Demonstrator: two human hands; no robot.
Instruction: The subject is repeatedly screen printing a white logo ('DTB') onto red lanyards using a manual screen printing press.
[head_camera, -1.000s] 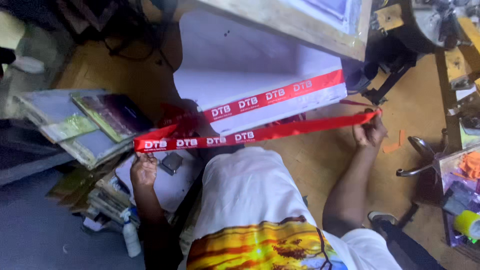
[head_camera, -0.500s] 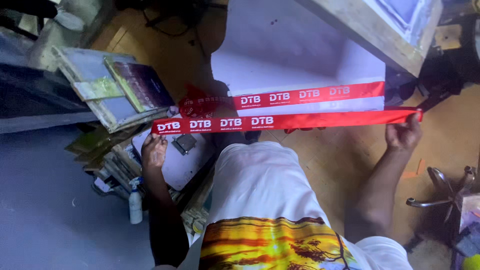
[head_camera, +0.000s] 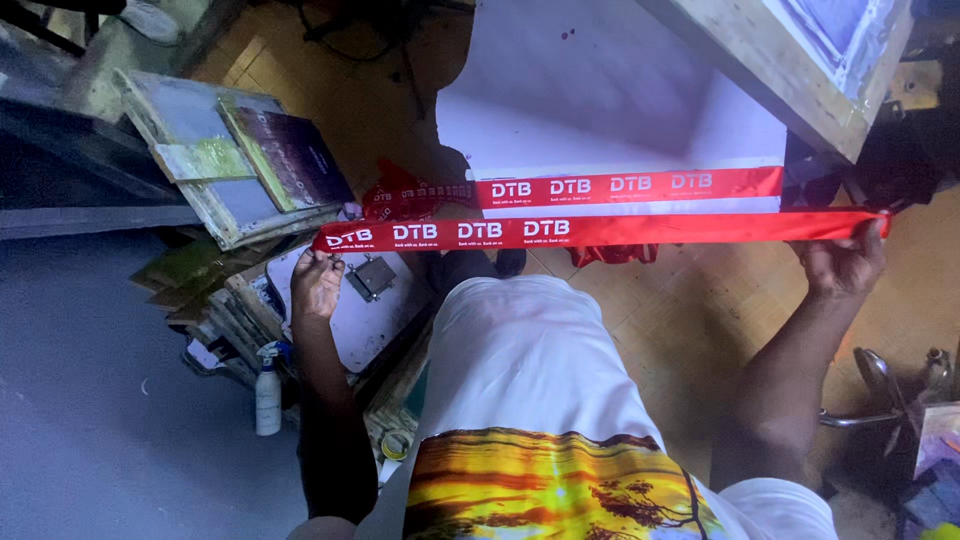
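Both hands, left hand (head_camera: 318, 285) and right hand (head_camera: 840, 262), pinch the red ribbon (head_camera: 600, 230) taut; an even, level grip would avoid twisting it.

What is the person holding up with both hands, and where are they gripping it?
A long red fabric ribbon with white print, stretched taut: the left hand pinches one end, the right hand the other end.

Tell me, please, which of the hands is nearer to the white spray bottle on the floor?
Left. The left hand grips the red ribbon just above the spray bottle; the right hand holds the far end.
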